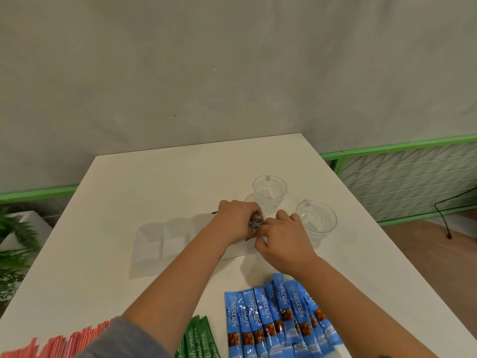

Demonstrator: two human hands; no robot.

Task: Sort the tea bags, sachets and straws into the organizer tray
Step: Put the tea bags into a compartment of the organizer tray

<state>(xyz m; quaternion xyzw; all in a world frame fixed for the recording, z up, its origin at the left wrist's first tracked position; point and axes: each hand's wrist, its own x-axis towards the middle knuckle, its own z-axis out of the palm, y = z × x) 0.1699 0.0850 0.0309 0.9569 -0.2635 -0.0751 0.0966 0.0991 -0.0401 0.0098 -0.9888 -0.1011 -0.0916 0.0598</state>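
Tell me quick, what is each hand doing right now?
Left hand: closed, gripping a small grey bundle over the clear organizer tray.
Right hand: fingers curled, pinching at the same bundle.

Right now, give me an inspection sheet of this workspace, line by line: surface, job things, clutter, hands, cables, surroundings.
Surface: white table, against a grey wall.
Job's things: clear organizer tray mid-table, its left compartments look empty; blue coffee sachets fanned at the near edge; green sachets beside them; red-striped straws near left.
Clutter: two clear glass cups to the right of the tray.
Hands: left hand grips a small grey bundle over the tray's right end; right hand pinches at it, fingers curled.
Cables: black cable on the floor, right.
Surroundings: green-framed mesh rail; plant at left.
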